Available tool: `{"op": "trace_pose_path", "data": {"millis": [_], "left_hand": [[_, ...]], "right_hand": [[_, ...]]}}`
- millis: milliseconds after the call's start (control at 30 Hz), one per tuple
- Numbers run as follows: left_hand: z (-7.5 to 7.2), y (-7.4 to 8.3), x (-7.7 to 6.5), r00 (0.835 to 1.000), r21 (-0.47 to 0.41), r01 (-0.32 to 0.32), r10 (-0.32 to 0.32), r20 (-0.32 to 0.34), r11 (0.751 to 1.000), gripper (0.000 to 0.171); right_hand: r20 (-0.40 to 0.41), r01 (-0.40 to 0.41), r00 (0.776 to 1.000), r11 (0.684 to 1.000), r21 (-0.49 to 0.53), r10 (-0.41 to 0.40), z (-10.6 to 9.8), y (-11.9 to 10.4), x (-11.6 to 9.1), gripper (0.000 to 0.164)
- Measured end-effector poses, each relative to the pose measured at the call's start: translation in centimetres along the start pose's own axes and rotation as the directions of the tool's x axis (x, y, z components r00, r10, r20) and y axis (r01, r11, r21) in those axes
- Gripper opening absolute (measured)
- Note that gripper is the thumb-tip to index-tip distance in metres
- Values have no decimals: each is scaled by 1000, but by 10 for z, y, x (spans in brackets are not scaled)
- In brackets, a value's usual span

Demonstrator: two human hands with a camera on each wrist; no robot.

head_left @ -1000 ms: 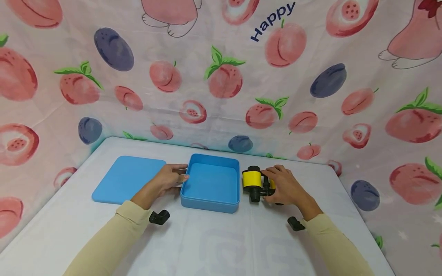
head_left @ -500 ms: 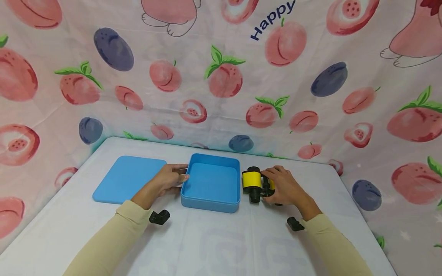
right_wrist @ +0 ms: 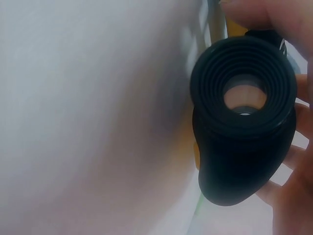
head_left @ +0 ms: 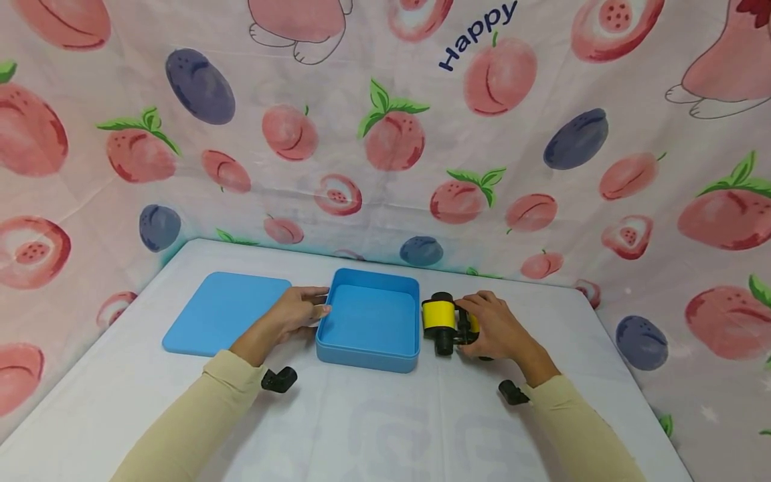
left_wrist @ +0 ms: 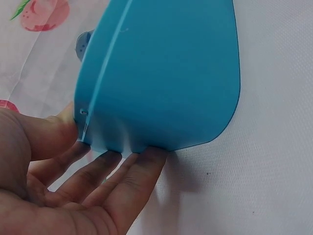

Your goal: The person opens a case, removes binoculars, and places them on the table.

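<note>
In the head view, a shallow blue box [head_left: 369, 321] stands open-topped on the white cloth. My left hand [head_left: 293, 310] holds its left side. The left wrist view shows the thumb [left_wrist: 56, 129] at the rim and the fingertips against the outer wall of the box [left_wrist: 166, 73]. To the right of the box, my right hand [head_left: 495, 325] grips yellow and black binoculars [head_left: 440, 314] around their right barrel. A black eyepiece of the binoculars [right_wrist: 242, 83] faces the camera in the right wrist view. The hand hides much of that right barrel.
A flat blue lid [head_left: 219, 313] lies left of the box, partly behind the left wrist. White cloth [head_left: 397, 428] covers the table. Behind it hangs a fruit-print curtain [head_left: 373, 221]. Black wrist cameras [head_left: 280, 379] stick out near the sleeves.
Almost nothing differs. Both hands keep their places on the box and the binoculars; the view shifts very slightly.
</note>
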State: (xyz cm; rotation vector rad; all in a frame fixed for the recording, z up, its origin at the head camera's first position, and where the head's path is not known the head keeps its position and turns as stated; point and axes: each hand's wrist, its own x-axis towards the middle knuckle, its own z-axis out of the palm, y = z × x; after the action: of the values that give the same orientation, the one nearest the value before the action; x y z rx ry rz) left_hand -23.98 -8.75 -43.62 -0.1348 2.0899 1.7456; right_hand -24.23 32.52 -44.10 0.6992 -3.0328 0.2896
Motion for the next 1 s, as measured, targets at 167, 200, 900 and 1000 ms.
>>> {"op": "trace_pose_path", "data": {"millis": [167, 200, 900, 1000], "left_hand": [[0, -1, 0, 1000, -3, 0, 0, -5, 1000, 60], [0, -1, 0, 1000, -4, 0, 0, -7, 1000, 60], [10, -1, 2, 1000, 15, -23, 23, -4, 1000, 59], [12, 1, 3, 999, 50, -36, 36, -7, 998, 59]], "right_hand": [[5, 5, 1000, 1000, 0, -5, 2, 0, 0, 90], [5, 5, 1000, 1000, 0, -5, 2, 1, 0, 90], [8, -24, 1000, 996, 84, 24, 7, 12, -5, 85], [20, -38, 999, 995, 93, 36, 6, 13, -8, 86]]}}
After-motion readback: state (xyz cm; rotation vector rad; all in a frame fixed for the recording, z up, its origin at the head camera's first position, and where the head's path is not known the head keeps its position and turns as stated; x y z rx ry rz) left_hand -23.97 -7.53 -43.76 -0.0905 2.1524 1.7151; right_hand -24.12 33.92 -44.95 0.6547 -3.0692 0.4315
